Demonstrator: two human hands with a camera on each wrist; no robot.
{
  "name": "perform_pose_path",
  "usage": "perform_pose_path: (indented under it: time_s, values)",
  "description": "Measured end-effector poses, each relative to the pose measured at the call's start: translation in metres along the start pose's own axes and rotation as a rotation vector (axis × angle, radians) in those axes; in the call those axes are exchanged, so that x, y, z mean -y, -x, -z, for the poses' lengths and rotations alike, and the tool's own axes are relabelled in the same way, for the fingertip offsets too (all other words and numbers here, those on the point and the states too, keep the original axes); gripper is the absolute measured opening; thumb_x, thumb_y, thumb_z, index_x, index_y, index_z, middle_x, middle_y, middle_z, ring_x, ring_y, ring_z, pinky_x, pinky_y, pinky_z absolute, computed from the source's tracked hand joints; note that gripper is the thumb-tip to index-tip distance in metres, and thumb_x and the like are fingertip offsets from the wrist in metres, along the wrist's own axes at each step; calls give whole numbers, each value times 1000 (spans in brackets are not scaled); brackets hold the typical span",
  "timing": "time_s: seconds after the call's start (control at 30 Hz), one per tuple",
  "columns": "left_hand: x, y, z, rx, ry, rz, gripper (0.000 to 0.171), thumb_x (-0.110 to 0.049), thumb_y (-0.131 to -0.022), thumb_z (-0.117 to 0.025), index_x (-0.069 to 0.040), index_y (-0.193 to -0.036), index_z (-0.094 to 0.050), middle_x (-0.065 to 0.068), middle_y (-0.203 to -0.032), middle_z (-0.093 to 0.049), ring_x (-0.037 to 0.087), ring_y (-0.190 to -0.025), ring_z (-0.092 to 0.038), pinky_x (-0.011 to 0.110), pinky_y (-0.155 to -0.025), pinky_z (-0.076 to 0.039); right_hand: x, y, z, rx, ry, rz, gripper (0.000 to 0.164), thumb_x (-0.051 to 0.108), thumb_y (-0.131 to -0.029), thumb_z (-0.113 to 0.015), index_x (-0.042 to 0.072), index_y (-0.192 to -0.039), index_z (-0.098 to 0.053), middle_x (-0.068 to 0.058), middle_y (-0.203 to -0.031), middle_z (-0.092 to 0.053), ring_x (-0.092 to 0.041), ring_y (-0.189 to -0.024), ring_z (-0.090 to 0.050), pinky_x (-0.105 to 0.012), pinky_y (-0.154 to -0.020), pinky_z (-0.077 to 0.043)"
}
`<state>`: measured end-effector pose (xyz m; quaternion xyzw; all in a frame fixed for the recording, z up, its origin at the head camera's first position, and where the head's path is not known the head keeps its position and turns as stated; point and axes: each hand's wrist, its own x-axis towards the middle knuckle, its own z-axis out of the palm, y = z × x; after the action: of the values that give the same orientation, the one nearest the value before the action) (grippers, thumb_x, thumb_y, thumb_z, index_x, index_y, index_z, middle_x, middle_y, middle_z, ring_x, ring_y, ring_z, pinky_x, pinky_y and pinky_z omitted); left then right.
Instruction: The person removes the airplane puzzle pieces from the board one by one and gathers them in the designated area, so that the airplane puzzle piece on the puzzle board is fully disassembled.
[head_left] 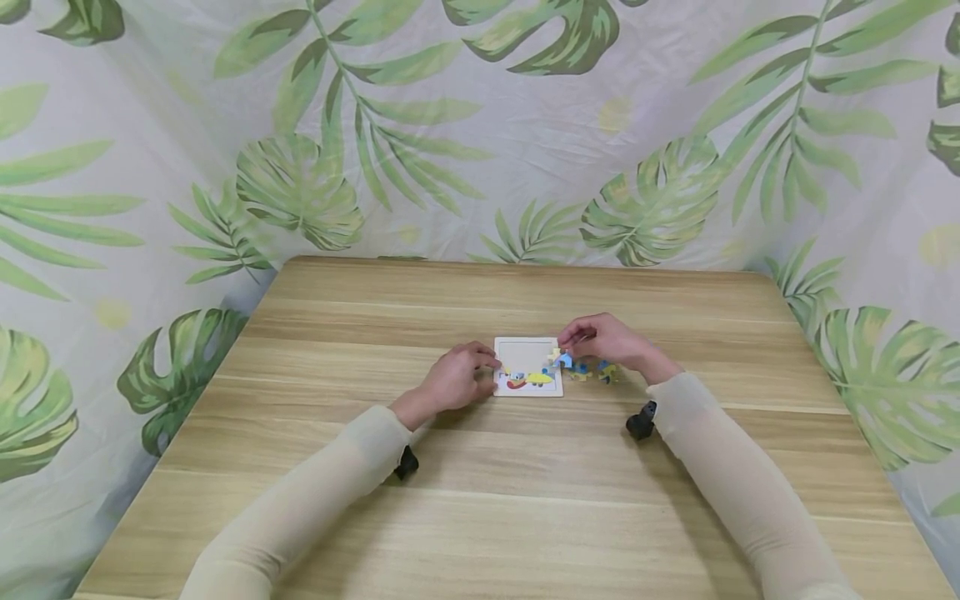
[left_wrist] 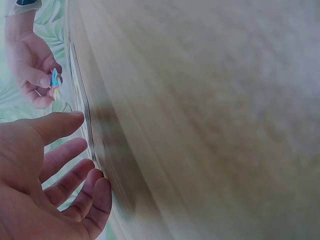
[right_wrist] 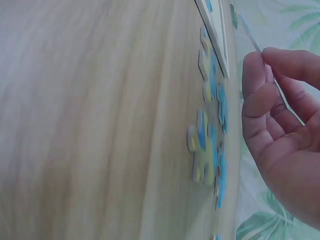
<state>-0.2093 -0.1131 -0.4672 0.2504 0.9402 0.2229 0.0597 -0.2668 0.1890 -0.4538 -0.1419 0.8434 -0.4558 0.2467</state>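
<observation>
A white jigsaw tray (head_left: 525, 353) lies on the table, with fitted pieces along its lower part showing yellow, red and blue. At its left edge rests my left hand (head_left: 457, 377). The left wrist view shows that hand's fingers (left_wrist: 67, 157) loosely extended, their tips right at the tray's side. Over the tray's right edge, my right hand (head_left: 600, 337) pinches a blue and yellow puzzle piece (head_left: 564, 360) between thumb and fingers. In the right wrist view the pinched piece (right_wrist: 248, 31) appears nearly edge-on, tilted above the table.
Loose puzzle pieces (head_left: 606, 371) in blue and yellow lie just right of the tray, below the right hand. Several of these pieces (right_wrist: 204, 155) overlap in the right wrist view. The wooden table (head_left: 510, 500) ends at a leaf-patterned cloth (head_left: 525, 150) behind it.
</observation>
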Motion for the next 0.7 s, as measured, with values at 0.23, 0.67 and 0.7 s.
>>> perform_pose_path:
  time_s: [0.23,0.67,0.7]
  values:
    - [2,0,1,16,-9,6,35,-23,-88,-77,-11,-120,-73,8,-132,-64,29,-124,-59,44,-106,-49,-4,8,9,-9,-5,13,28,11,-93,-68,3,-120,-68,-15,-115,-70,-18,-94,-66,-32,-81,-58]
    - [0,-1,3,22,-18,22,38,-24,-88,-77,-10,-122,-71,8,-134,-64,30,-126,-58,44,-108,-47,-13,22,24,-8,-71,-12,32,8,-93,-67,-3,-123,-63,-19,-116,-68,-14,-95,-65,-29,-84,-57]
    - [-1,-1,3,27,-15,25,38,-24,-88,-78,-10,-123,-71,8,-134,-64,30,-127,-58,44,-109,-47,-14,23,25,-8,-73,-12,32,8,-93,-67,-3,-123,-63,-19,-116,-68,-14,-95,-65,-29,-83,-57]
